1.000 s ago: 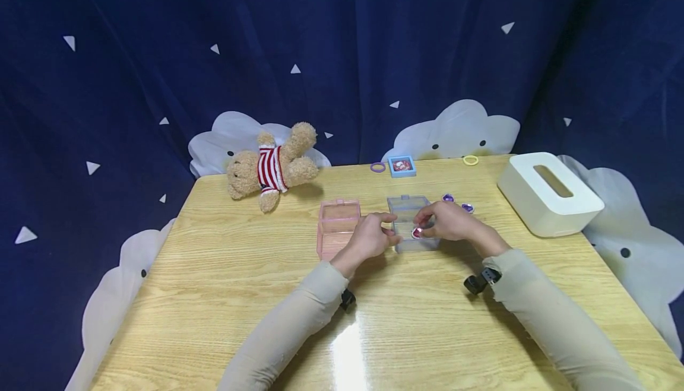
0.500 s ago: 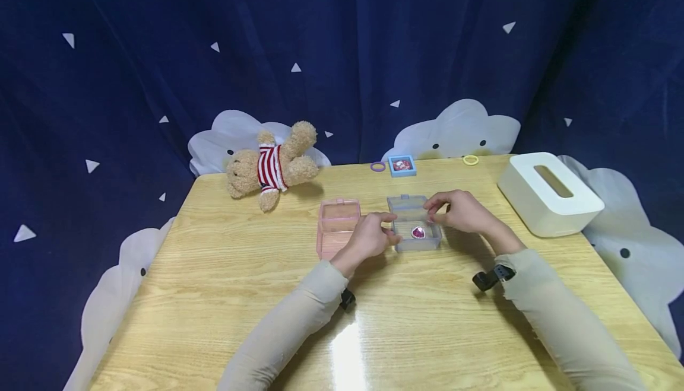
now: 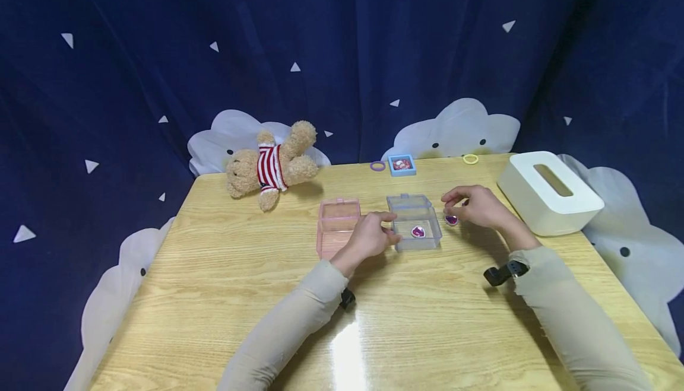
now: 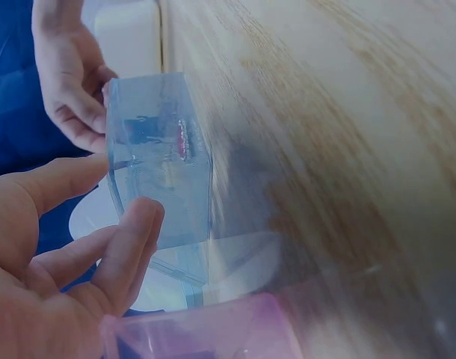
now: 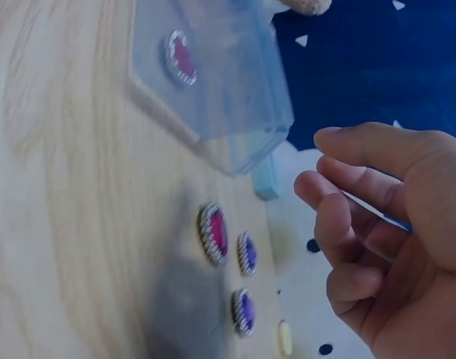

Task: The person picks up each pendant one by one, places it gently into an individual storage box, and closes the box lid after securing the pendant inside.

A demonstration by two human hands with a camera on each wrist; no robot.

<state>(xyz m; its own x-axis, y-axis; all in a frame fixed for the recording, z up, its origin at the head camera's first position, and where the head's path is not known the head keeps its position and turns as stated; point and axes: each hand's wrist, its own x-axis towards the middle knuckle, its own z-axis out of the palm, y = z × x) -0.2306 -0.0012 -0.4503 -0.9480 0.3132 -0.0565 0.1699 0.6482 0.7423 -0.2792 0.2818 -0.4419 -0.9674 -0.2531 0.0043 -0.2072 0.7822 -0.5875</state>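
Note:
My left hand is at the left wall of a clear bluish box, its fingertips right against the plastic with thumb and fingers apart. The box's lid is raised at the back. Inside lies a magenta rhinestone gem with a silver beaded rim. To the right, my right hand hovers with loosely bent fingers and holds nothing. Below it on the table is a similar red gem. Two purple gems, one nearer and one lower, lie beside that one in the right wrist view.
An opened pink box stands left of the bluish one. Farther back are a purple ring, a small blue frame and a yellow ring. A teddy bear lies back left; a white tissue box stands right.
My right hand has let go of the magenta gem in the bluish box and moved right, over the loose gems. The left hand has stayed at the box.

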